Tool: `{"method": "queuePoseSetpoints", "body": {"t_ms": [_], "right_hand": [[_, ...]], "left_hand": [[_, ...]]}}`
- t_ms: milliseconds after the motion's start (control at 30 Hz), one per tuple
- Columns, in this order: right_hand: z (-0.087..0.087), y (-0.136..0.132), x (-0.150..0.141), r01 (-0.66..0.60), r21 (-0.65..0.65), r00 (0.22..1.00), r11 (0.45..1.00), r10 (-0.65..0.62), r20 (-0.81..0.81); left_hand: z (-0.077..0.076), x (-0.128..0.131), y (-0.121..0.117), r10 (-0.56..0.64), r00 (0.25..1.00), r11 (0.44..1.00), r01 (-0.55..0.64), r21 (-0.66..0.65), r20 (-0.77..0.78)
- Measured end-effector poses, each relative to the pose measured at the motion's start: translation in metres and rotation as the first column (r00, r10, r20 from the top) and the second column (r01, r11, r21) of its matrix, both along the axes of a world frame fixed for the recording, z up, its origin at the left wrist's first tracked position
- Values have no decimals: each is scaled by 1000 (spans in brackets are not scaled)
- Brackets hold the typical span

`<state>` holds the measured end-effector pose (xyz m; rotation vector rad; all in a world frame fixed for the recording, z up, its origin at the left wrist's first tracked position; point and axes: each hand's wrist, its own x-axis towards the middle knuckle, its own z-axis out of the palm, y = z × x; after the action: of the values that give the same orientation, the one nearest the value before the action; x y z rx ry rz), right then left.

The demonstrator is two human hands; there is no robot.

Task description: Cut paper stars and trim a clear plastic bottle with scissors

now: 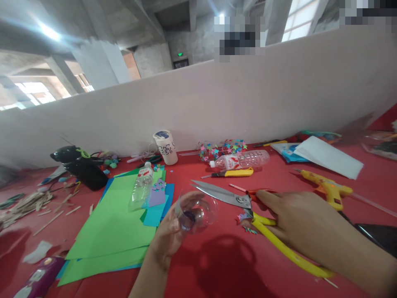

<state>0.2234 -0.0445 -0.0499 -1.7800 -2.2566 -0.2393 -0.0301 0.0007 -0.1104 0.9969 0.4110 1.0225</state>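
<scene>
My left hand (172, 231) is wrapped round a clear, rounded plastic piece (206, 213) that looks like part of a cut bottle. A dark blue round spot shows through it; whether that is a cap I cannot tell. In my right hand (297, 223) is a pair of scissors (223, 193) with one red and one yellow handle. Its blades are close together and point left, just above the plastic piece. Small star confetti (248, 227) shows beneath the scissors. Behind them lie a yellow utility knife (238, 173) and a clear plastic bottle (252, 159) on its side.
Green paper sheets (114, 223) lie at left, with another bottle (141, 188) on them. A black bottle (88, 171), white cup (166, 149) and wooden sticks (29, 207) are beyond. A yellow glue gun (325, 186) lies right. A white partition (186, 103) bounds the red table.
</scene>
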Motion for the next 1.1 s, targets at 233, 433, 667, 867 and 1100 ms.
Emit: {"method": "queuePoseSetpoints", "body": {"t_ms": [233,433,667,867,1100], "right_hand": [[4,1,-1,-30,-38,984,999,36,176],[2,0,-2,-17,12,972,1000,13,233],[7,-1,-2,0,-61,986,998,10,164],[11,-2,-3,-14,-142,999,990,19,30],[4,-1,-6,-6,-135,998,991,14,53]], "left_hand": [[0,-2,0,10,1000,1000,-10,-8,13],[4,-1,-1,23,1000,1000,-24,-15,-12],[2,-3,-1,13,1000,1000,-13,-5,-1],[2,-4,0,21,1000,1000,-21,-10,0],[3,-2,0,-28,999,999,28,-15,25]]}}
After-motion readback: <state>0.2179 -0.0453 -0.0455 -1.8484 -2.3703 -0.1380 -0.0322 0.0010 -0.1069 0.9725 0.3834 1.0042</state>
